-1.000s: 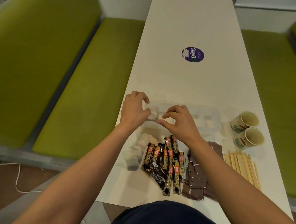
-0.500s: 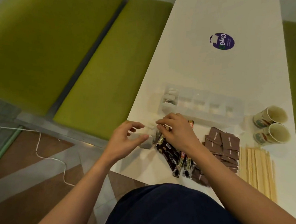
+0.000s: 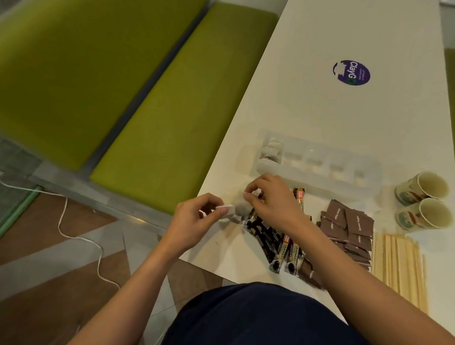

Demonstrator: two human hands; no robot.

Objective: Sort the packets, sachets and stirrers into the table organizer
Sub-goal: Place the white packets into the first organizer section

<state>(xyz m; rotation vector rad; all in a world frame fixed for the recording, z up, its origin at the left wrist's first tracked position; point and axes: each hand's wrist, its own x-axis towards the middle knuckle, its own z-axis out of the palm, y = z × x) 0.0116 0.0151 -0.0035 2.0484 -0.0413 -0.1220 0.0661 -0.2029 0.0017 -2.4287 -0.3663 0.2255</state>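
A clear plastic table organizer (image 3: 334, 158) with several compartments lies on the white table (image 3: 345, 31); its leftmost compartment holds white tea-bag packets (image 3: 270, 149). In front of it lie black coffee sticks (image 3: 281, 245), brown sugar sachets (image 3: 348, 226) and wooden stirrers (image 3: 398, 267). My left hand (image 3: 197, 223) and my right hand (image 3: 272, 200) meet at the table's left edge, both pinching one small white tea-bag packet (image 3: 235, 209) just above the coffee sticks.
Two paper cups (image 3: 424, 201) lie on their sides at the right, beside the organizer. A purple round sticker (image 3: 351, 72) is on the table farther back. A green bench (image 3: 169, 117) runs along the left; a white cable (image 3: 78, 236) lies on the floor.
Both hands have come back from the organizer's left compartment to the table's near left edge and picked up another white packet. The camera has swung left and down.
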